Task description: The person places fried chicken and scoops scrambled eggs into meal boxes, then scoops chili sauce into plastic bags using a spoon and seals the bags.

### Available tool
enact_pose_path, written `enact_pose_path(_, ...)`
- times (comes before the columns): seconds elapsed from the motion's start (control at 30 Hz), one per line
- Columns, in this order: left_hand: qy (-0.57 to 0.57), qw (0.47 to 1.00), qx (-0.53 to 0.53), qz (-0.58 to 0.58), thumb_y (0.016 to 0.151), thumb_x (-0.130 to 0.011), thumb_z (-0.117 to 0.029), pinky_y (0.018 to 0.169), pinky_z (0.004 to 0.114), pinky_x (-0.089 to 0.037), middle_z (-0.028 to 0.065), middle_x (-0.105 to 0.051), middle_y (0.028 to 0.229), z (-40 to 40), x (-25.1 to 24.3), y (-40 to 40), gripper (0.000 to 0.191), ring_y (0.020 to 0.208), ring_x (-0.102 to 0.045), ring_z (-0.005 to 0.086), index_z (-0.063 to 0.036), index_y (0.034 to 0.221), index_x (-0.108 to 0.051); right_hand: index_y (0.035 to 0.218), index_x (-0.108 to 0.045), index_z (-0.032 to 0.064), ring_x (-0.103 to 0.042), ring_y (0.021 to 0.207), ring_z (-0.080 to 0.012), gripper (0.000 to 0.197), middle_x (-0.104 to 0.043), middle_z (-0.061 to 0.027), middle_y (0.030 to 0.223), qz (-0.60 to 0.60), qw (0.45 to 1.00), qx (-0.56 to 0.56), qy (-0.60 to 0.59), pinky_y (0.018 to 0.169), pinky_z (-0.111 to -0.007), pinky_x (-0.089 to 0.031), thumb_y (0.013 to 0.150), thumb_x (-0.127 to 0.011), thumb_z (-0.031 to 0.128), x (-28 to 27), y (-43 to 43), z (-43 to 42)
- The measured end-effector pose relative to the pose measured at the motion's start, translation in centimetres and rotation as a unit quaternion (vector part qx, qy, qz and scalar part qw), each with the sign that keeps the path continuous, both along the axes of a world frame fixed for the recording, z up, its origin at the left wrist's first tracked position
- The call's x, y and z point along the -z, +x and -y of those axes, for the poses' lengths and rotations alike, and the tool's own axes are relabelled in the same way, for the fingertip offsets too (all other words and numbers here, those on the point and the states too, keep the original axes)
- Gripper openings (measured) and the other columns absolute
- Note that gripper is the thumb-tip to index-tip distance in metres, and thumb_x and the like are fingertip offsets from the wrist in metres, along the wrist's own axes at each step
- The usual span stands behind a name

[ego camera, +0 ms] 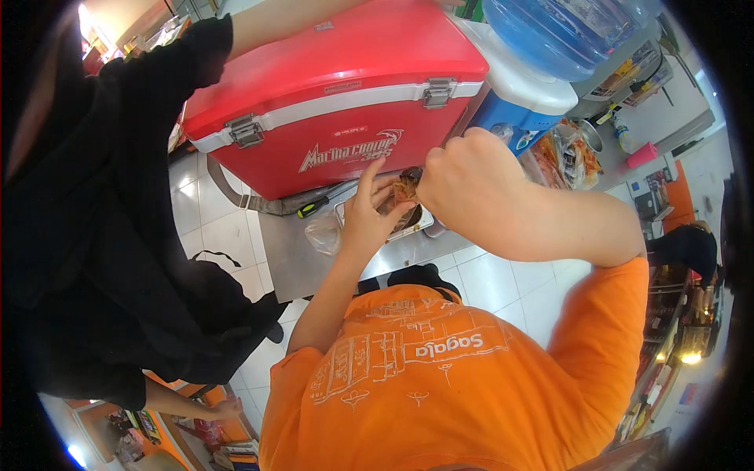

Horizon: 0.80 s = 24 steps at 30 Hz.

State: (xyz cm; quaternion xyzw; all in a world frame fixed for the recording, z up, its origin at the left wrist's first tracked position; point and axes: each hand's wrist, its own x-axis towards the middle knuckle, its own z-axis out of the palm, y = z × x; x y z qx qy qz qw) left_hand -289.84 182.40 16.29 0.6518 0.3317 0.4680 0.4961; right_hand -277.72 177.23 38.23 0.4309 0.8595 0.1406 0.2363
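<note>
My left hand [372, 207] holds a small brown and orange piece of food [404, 189], with a dark part at its top, between thumb and fingers. Close against it on the right is my right hand [468, 171], curled into a fist with the back of the hand towards me. Its fingertips are hidden, so what they hold does not show. Below the hands, a white-rimmed tray [429, 224] with a dark round dish [414, 219] rests on a steel tabletop [300, 259]. A crumpled clear plastic bag [324, 233] lies left of the tray.
A red cooler box [336, 126] stands behind the hands. Beside it are a water dispenser [530, 94] and bagged food [568, 156]. A yellow-and-black tool handle [313, 207] and grey strap [274, 204] lie by the cooler. A person in black [118, 235] stands left, one arm across the cooler.
</note>
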Motion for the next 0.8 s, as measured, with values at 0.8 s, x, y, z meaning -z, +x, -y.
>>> enact_pose_path(0.8, 0.023, 0.999, -0.035, -0.023, 0.072, -0.078, 0.003, 0.085, 0.03, -0.055, 0.0171, -0.066, 0.109, -1.4, 2.1, 0.0, 0.08, 0.103, -0.066, 0.022, -0.0058, 0.14, -0.037, 0.101, -0.069, 0.0047, -0.058, 0.073, -0.0191, 0.031, -0.054, -0.0038, 0.079, -0.207, 0.956, 0.068, 0.196, 0.061, -0.032, -0.045, 0.071, -0.063, 0.01, 6.6, 5.5, 4.5)
